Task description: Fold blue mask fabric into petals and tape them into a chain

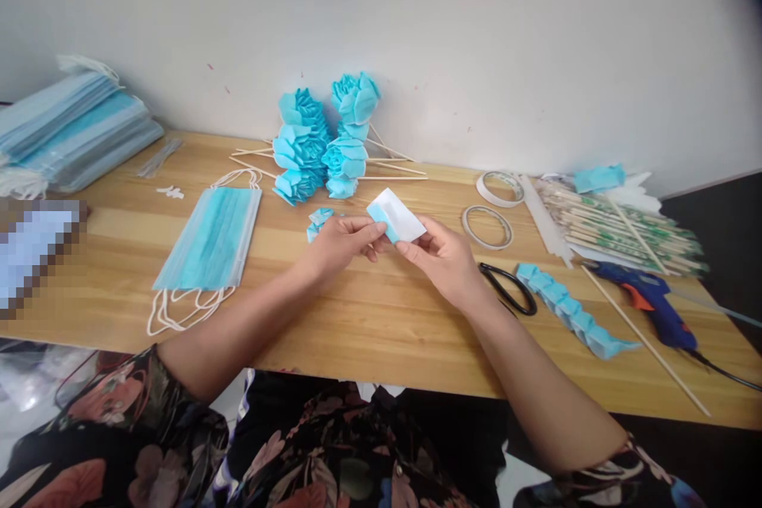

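- Centre of the frame: a small white-and-blue piece of cloth (407,216), held above a wooden table (357,325) by two bare hands.
- The left hand (338,242) pinches the cloth's left side between thumb and fingers.
- The right hand (449,258) pinches its lower right edge, thumb in front.
- Beside the left hand lies a blue scrap (321,216).
- Upper centre: blue flowers (301,147) on thin sticks.
- Left of centre: blue face masks (211,238) with white loops; more masks (77,123) at upper left.
- Right: two tape rolls (465,226), a black loop handle (503,298), a folded blue strip (565,308) and a blue glue gun (655,302).
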`<state>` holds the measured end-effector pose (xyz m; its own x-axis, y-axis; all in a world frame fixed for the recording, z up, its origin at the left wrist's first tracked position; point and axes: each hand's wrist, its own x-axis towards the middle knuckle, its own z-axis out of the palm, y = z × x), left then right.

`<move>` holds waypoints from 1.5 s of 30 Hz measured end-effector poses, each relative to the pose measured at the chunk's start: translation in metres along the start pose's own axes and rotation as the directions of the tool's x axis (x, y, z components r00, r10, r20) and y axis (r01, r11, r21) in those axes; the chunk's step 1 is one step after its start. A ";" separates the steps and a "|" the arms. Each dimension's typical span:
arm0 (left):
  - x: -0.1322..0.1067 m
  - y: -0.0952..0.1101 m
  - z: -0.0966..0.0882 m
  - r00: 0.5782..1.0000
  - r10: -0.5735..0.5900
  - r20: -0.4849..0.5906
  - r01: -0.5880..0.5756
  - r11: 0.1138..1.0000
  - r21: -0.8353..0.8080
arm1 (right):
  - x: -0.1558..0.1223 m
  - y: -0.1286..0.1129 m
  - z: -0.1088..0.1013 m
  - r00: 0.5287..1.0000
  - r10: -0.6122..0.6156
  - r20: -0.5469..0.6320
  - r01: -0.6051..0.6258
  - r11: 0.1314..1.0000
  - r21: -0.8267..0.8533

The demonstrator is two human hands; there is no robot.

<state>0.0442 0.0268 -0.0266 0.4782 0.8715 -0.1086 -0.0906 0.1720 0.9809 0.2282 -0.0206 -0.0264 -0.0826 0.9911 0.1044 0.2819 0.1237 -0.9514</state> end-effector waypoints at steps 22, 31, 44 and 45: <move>-0.003 0.007 0.003 0.990 -0.071 0.122 0.037 0.965 0.259 | -0.004 0.000 -0.005 0.990 -0.067 -0.124 0.066 0.998 -0.017; -0.004 0.005 0.004 0.978 -0.076 0.197 0.011 0.951 0.310 | -0.003 -0.002 -0.001 0.999 -0.036 -0.020 0.036 0.999 0.013; -0.004 0.000 0.004 0.978 -0.081 0.193 0.017 0.950 0.311 | -0.003 0.000 0.000 1.000 0.016 0.003 -0.016 0.999 0.040; -0.003 0.001 0.004 0.981 -0.078 0.175 0.023 0.954 0.298 | -0.003 0.000 0.000 1.000 0.008 -0.015 -0.008 1.000 0.021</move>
<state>0.0458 0.0225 -0.0252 0.6296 0.7613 -0.1551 0.1844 0.0475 0.9817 0.2287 -0.0236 -0.0264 -0.0663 0.9927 0.1010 0.2625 0.1150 -0.9581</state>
